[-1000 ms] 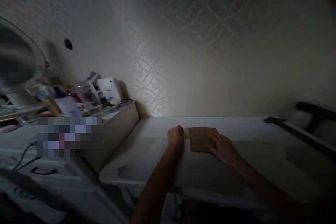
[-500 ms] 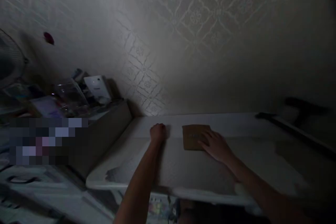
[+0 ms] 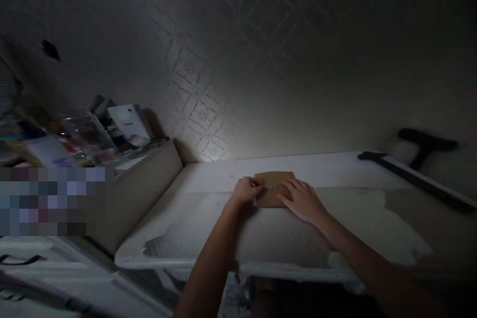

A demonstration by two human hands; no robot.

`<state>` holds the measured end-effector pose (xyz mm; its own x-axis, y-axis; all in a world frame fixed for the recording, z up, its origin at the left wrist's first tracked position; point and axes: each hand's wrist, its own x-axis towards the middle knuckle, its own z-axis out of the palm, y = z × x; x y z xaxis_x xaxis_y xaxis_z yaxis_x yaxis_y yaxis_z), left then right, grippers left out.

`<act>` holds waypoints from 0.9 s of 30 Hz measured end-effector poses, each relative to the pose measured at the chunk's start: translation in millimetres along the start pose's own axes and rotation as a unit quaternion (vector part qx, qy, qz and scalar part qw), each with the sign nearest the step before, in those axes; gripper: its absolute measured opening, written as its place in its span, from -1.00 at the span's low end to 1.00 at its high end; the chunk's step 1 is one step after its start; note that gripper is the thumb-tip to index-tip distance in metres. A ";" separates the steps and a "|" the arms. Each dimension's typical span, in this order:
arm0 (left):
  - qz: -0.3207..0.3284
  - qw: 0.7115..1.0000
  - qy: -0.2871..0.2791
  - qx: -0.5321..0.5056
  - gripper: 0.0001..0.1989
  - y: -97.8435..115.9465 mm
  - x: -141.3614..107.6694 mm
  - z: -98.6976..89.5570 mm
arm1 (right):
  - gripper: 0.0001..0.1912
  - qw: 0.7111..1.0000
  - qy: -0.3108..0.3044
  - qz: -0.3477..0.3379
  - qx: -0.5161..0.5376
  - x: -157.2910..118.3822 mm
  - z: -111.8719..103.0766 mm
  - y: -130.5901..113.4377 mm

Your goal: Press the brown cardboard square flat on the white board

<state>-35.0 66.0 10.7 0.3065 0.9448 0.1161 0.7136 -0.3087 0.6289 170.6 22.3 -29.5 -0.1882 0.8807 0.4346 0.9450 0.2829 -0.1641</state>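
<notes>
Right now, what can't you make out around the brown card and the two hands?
- Brown card, head view: its small pale marking is too dim and small to read.
- Left hand: whether its fingertips pinch something on the card is unclear in the dark.
- Right hand covers the card's right edge.
- Shelf clutter: blurred, partly pixelated.

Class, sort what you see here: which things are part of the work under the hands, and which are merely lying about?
In hand:
brown card, flat on the white table
left hand, touching its left edge
right hand, resting on its right side

Lying about:
clear plastic box
white packet
long dark tool at the table's right end
</notes>
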 end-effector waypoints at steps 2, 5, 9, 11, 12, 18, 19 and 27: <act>0.023 0.999 0.023 0.020 -0.78 -2.6 -1.1 4.9 | -0.47 1.000 -0.002 0.004 -0.002 -0.3 -0.4 -0.5; 0.040 0.998 0.044 0.039 -0.78 -4.5 -0.3 10.9 | -0.45 1.000 -0.008 0.003 0.000 -0.5 -0.4 -0.6; 0.023 0.998 0.060 0.000 -0.81 -0.2 0.8 13.3 | -0.44 1.000 -0.014 0.000 0.001 -0.6 -0.7 0.1; 0.003 0.996 0.084 -0.021 -0.81 3.0 -0.3 9.8 | -0.44 1.000 -0.015 0.003 -0.002 -1.1 -1.7 0.1; -0.015 0.994 0.104 -0.014 -0.81 3.8 -1.2 6.8 | -0.44 1.000 -0.015 0.003 -0.003 -1.4 -2.3 -0.2; -0.152 0.952 0.227 0.141 -0.77 -13.2 -5.4 -18.2 | -0.43 1.000 -0.018 -0.006 -0.005 -2.2 -4.2 -0.9; -0.168 0.948 0.226 0.149 -0.77 -18.5 -5.4 -21.5 | -0.43 1.000 -0.019 -0.005 -0.006 -2.1 -4.0 -0.7; -0.217 0.936 0.214 0.174 -0.73 -26.4 -6.3 -26.6 | -0.45 1.000 -0.013 -0.002 0.006 -2.2 -3.2 0.1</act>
<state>-72.6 71.1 13.8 -0.2876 0.9242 0.2512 0.8971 0.1681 0.4087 172.0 19.1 -27.7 -0.1993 0.8888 0.4128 0.9407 0.2915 -0.1734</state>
